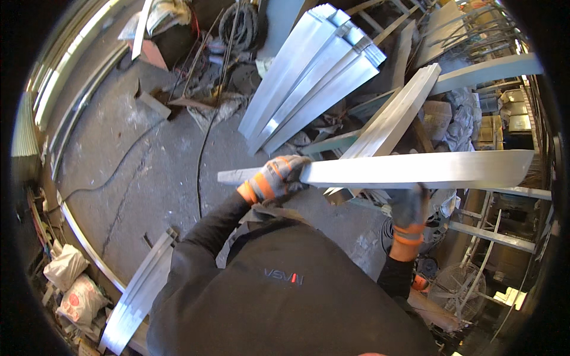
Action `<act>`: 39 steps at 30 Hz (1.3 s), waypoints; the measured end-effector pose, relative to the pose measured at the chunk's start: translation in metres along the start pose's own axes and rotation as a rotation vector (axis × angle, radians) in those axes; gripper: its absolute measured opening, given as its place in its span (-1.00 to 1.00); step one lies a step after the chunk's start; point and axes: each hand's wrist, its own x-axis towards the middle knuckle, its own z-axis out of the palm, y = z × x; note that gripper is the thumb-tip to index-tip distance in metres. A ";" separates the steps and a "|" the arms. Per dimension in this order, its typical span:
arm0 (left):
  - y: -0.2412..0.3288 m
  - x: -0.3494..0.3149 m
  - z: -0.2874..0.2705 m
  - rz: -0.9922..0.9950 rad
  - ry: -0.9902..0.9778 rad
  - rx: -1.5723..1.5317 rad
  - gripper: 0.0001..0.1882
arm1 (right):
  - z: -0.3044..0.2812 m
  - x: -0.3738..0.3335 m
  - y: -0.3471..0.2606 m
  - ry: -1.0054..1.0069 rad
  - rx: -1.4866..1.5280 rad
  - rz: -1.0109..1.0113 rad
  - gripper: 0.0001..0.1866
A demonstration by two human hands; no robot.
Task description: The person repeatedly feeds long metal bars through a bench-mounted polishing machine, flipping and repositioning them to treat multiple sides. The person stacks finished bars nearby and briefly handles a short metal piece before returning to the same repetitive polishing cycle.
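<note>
A long, flat silver metal bar (415, 170) lies crosswise in front of me. My left hand (279, 176), in a grey and orange glove, is closed around it near its left end. Under the bar's right half is my right hand (409, 207), gloved alike and slightly blurred; it holds the near edge, its fingers partly hidden by the metal. Just beyond, a narrow stack of silver bars (395, 118) passes below the held piece. Farther off, a wider stack of similar bars (309, 74) leans in overlapping rows.
More silver bars (139, 296) lie at my lower left, near white sacks (80, 299). A dark cable (202, 154) crosses the grey floor (136, 178). To the right are a metal ladder (493, 237) and a round fan (456, 291). Cluttered scrap and a coiled hose (237, 26) sit at the back.
</note>
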 end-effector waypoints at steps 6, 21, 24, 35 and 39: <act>-0.105 -0.052 0.047 -0.454 -0.006 0.234 -0.31 | 0.038 0.073 0.125 0.141 -0.588 0.061 -0.47; -0.070 -0.259 0.095 -1.314 0.262 0.272 -0.17 | 0.005 0.336 0.294 0.379 -1.169 0.217 -0.11; -0.053 -0.302 0.107 -1.414 0.322 0.288 -0.20 | 0.000 0.364 0.303 0.345 -1.268 0.218 -0.15; -0.060 -0.329 0.140 -1.464 0.338 0.124 -0.28 | -0.012 0.425 0.316 0.426 -1.155 0.338 -0.09; -0.062 -0.331 0.139 -1.415 0.362 0.143 -0.32 | -0.020 0.429 0.323 0.356 -1.044 0.397 -0.23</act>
